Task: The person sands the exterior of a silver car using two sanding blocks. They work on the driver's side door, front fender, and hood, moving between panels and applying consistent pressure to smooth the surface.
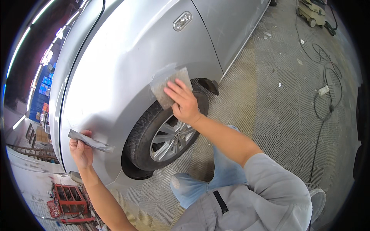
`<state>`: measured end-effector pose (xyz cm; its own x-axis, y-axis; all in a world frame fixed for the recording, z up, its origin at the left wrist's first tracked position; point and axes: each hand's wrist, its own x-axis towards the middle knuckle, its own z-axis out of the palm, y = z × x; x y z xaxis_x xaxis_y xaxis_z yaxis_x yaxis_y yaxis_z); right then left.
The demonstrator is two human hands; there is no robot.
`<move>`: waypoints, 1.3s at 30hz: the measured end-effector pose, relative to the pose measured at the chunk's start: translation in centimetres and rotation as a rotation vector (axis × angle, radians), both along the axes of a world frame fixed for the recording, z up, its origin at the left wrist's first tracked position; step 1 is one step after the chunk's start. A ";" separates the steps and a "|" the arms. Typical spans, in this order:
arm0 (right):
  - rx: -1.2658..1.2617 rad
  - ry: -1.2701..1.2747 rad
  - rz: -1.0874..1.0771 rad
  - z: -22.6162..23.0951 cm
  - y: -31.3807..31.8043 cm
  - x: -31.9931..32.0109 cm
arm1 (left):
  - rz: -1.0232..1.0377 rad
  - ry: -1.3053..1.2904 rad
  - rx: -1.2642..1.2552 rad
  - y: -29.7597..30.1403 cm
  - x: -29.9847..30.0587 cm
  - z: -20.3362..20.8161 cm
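The silver front fender (115,73) of a car fills the middle left. My right hand (185,103) holds a stained, roughly square grey-brown flat piece (169,86), which looks like a filler spreader, against the fender just above the wheel arch. Around its upper edge shows a dull grey patch (163,71). My left hand (81,150) pinches a thin grey flat piece (94,142), seen nearly edge-on, with pale smears at its far end; it is close to the fender's front part, and I cannot tell whether it touches. The fingertips behind it are partly hidden.
Below the right hand is the wheel (175,136), with a black tyre and silver spokes. A black cable (325,77) coils over the patterned floor at right, near a beige wheeled machine (312,13). A red metal frame (67,200) stands lower left; a clear bucket (318,202) lies behind my right side.
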<state>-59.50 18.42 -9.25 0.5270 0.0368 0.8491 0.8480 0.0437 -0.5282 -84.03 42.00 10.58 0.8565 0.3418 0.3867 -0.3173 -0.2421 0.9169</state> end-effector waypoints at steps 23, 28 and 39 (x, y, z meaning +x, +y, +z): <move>0.602 1.119 0.907 -2.3 -7.3 -0.5 | 0.082 -0.122 -0.078 -4.9 1.4 -2.3; 0.500 0.993 1.182 0.1 -9.3 -0.8 | 0.256 -0.002 -0.226 -16.0 5.4 -12.4; -0.574 0.008 0.462 3.9 -12.8 -0.9 | 0.240 -0.187 -0.547 -18.3 7.2 -14.6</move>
